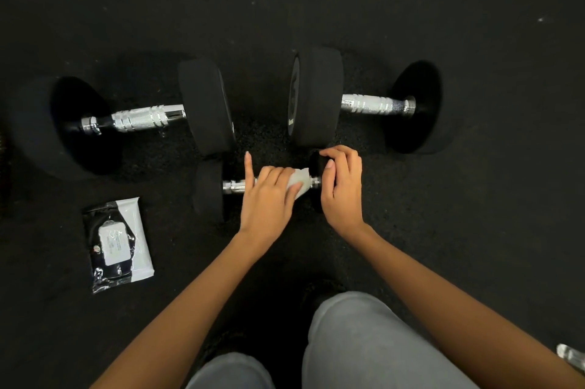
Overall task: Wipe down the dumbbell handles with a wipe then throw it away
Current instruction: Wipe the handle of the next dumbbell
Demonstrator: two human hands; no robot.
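A small black dumbbell (209, 189) with a chrome handle (233, 186) lies on the dark floor just in front of me. My left hand (269, 198) wraps a white wipe (300, 181) around the right part of that handle, index finger sticking up. My right hand (343, 189) grips the small dumbbell's right end weight (318, 163) and covers most of it. Two larger dumbbells lie behind: one at the left (205, 106) with its chrome handle (142, 118) bare, one at the right (316, 97) with its handle (376, 104) bare.
A black and white pack of wipes (118, 244) lies flat on the floor at the left, lid shut. My grey-trousered knees (364, 341) fill the bottom of the view. A small shiny object (569, 355) shows at the bottom right edge.
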